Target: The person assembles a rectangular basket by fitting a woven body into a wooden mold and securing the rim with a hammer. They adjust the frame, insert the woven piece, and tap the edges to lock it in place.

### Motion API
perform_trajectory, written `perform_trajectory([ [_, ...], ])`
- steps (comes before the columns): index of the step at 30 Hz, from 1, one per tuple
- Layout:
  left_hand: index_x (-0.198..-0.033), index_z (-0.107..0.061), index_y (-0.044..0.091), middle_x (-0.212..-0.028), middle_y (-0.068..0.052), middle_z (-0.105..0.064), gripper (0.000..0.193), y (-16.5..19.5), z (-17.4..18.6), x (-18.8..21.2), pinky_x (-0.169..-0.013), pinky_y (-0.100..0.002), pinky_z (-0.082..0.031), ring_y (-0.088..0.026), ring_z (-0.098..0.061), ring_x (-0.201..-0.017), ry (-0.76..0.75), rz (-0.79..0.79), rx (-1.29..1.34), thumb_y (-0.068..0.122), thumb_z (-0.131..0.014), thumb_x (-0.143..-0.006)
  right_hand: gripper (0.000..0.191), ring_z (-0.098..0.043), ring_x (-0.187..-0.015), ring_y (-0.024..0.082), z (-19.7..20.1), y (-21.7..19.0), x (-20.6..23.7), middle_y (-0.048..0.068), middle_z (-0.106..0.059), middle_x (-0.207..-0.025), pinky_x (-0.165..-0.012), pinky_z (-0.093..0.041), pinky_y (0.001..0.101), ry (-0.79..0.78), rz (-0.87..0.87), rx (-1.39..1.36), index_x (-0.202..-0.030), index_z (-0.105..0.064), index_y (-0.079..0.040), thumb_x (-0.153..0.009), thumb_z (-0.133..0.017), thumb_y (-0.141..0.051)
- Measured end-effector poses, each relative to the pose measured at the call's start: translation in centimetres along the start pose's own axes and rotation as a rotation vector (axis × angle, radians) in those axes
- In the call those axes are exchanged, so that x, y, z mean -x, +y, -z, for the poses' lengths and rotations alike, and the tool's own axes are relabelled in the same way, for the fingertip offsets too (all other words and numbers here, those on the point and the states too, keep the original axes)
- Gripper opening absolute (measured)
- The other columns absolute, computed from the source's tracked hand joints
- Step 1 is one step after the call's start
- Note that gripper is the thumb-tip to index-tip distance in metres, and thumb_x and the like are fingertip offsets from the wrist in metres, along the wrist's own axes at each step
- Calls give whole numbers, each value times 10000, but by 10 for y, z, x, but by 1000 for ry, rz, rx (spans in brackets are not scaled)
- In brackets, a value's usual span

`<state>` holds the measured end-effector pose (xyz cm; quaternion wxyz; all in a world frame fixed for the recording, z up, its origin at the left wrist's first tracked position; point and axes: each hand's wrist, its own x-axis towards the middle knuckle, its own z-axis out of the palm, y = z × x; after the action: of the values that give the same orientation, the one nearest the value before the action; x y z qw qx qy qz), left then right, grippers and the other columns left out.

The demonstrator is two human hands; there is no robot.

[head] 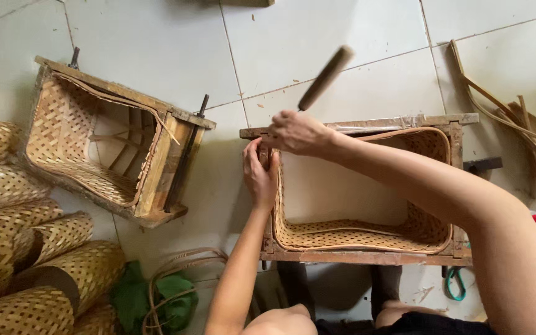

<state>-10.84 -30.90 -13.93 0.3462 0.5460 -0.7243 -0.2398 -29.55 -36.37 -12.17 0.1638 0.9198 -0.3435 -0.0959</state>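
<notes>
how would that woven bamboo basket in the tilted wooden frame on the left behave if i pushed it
The woven bamboo basket probably flexes, since its thin strip weave bows along the rim. The tilted wooden frame leans on one edge, so a push might rock or tip it. It likely slides easily on the smooth white tiled floor.

Open tile floor point(317, 56) between second frame point(175, 161) and basket frame point(367, 255).
</notes>
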Motion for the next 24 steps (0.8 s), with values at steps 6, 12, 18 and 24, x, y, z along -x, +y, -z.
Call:
perform_trajectory([
  [6,-1361,-545,87,-1314,-131,-639,485,0,-2,2,-1005,-438,-541,-326,-639,-1212,-30,114,-28,280,-690,-940,87,-623,-964,131,24,16,-24,-104,-671,-890,-1013,-392,308,129,140,82,-865,-691,-270,-893,-666,-348],
  [12,-1396,-528,86,-1304,-153,-642,569,-7,-9,1,-969,-445,-519,-343,-634,-1177,-20,178,-76,294,-734,-908,160,-657,-950,123,25,24,-74,-100,-722,-826,-1053,-389,293,-247,196,-96,-776,-734,-253,-920,-693,-307],
  [18,-1406,-529,61,-1290,-185,-651,605,-8,-8,1,-961,-463,-515,-380,-633,-1164,-14,190,-28,298,-734,-889,118,-662,-904,137,24,18,-115,-60,-750,-874,-950,-420,309,-477,242,-133,-882,-742,-234,-924,-689,-331],
  [24,-1448,-482,57,-1339,-194,-626,608,-10,-11,-1,-984,-451,-509,-379,-619,-1213,-60,223,33,287,-726,-942,148,-597,-689,133,45,-4,-121,-33,-672,-733,-684,-446,316,-428,172,-50,-929,-703,-144,-949,-631,-271],
])
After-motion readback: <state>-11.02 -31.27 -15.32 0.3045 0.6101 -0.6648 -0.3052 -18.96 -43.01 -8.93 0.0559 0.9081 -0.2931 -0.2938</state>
